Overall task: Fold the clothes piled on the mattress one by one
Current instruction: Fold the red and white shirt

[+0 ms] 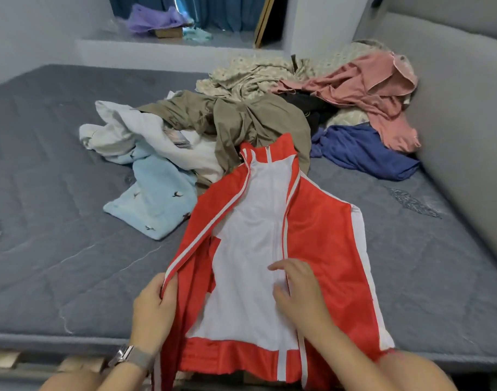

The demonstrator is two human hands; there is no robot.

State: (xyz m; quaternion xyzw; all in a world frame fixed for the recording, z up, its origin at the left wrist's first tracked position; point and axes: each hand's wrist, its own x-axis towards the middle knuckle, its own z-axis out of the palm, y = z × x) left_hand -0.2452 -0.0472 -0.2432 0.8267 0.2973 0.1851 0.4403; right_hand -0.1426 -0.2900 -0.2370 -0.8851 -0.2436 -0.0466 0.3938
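Observation:
A red and white zip jacket (320, 230) lies face up on the grey mattress (58, 207), collar pointing away from me, hem hanging over the near edge. My left hand (154, 309) grips the striped left sleeve edge, lifted slightly off the mattress. My right hand (298, 289) rests on the white front panel beside the zip, fingers loosely bent and pressing down. Behind the jacket lies the pile: a khaki garment (250, 119), a white one (128, 131), a light blue one (157, 201), a dark blue one (363, 150) and a pink one (377, 88).
A patterned beige sheet (250, 74) lies at the back of the pile. A grey padded headboard (464, 108) rises along the right. A white ledge (162, 49) with purple cloth stands behind the mattress. Wooden bed slats (7, 359) show at the bottom left.

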